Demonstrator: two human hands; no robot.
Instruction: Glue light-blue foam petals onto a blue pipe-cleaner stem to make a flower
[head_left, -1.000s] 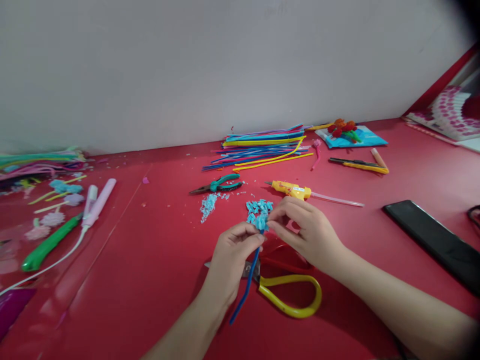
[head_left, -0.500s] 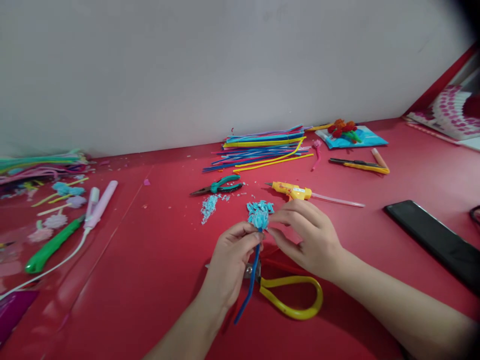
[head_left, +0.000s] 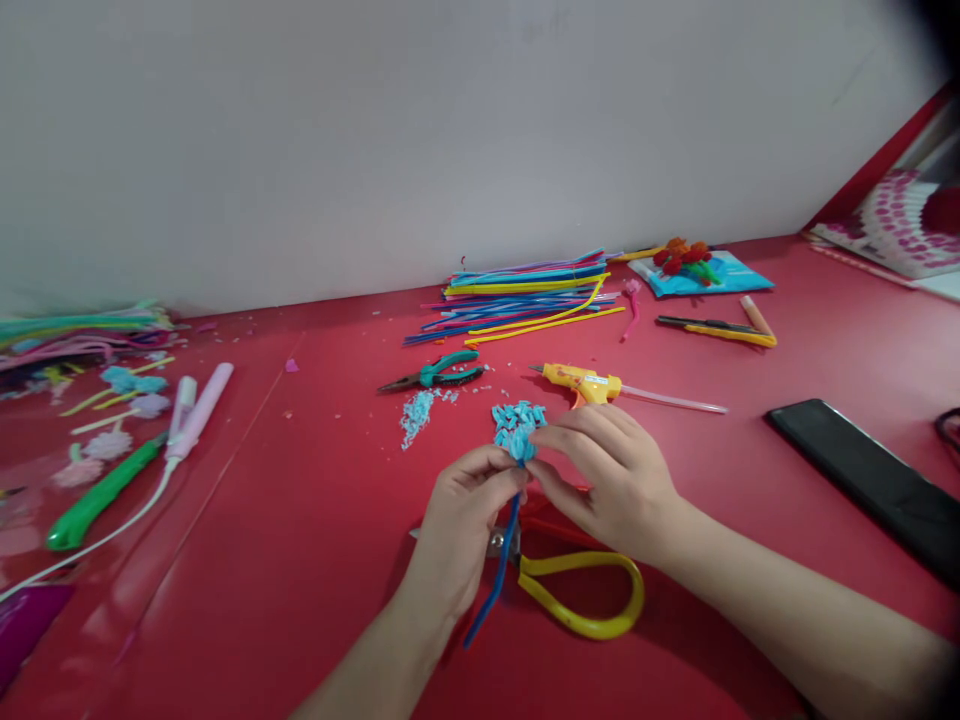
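Note:
My left hand (head_left: 469,505) pinches a pipe-cleaner flower by the top of its dark blue stem (head_left: 501,575), just under the light blue head (head_left: 521,442). The stem hangs down past the palm. At the right side of the flower head, my right hand (head_left: 611,475) has its thumb and index fingertips closed on the petals. Directly behind the head lies a small pile of cut light blue pieces (head_left: 517,412). Beneath both hands rest scissors with a yellow handle loop (head_left: 637,590) and a red one, partly hidden by my hands.
Beyond the hands lie teal pliers (head_left: 442,372), blue fluff (head_left: 416,415), a yellow glue gun (head_left: 581,380) and a pipe-cleaner bundle (head_left: 529,290). A phone (head_left: 862,480) lies right. Left are a pink corded tool (head_left: 199,415), a green-handled tool (head_left: 105,495) and small fuzzy flowers (head_left: 135,380).
My right hand's fingertips have moved slightly left, onto the flower head's petals. My left hand keeps its hold on the stem. The view has shifted very slightly.

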